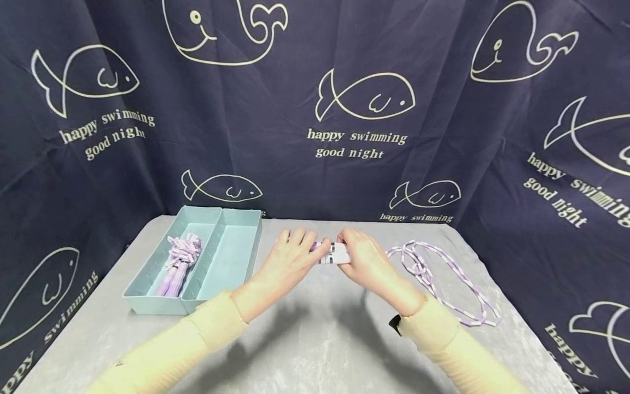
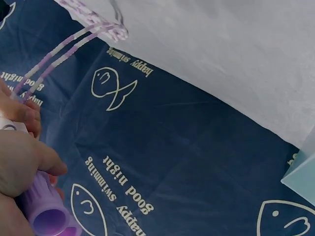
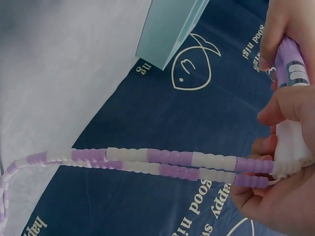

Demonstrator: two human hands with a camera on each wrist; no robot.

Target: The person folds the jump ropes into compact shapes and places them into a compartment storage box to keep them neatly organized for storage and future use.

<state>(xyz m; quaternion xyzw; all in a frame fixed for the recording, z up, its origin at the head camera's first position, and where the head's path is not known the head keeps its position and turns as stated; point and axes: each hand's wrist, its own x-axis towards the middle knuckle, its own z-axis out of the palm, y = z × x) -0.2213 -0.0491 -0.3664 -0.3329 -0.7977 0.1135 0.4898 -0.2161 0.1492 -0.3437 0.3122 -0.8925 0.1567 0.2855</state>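
Note:
In the head view, both hands hold the paired handles (image 1: 340, 254) of a purple-and-white beaded jump rope above the table's middle. My left hand (image 1: 287, 258) grips their purple part, whose hollow round ends (image 2: 50, 221) show in the left wrist view. Around the white part, where the cords come out, curl the fingers of my right hand (image 1: 368, 261). Two beaded strands (image 3: 172, 164) run side by side from these handles. The rest of the rope (image 1: 460, 276) lies in loose loops on the table at the right. Dark marks show on the handles' white part.
A light blue two-compartment tray (image 1: 156, 305) stands at the left. Another purple-and-white jump rope (image 1: 179, 262), bundled, lies in its left compartment. The grey-covered table (image 1: 315, 350) meets dark blue curtains (image 1: 305, 186) printed with fish at the back and sides.

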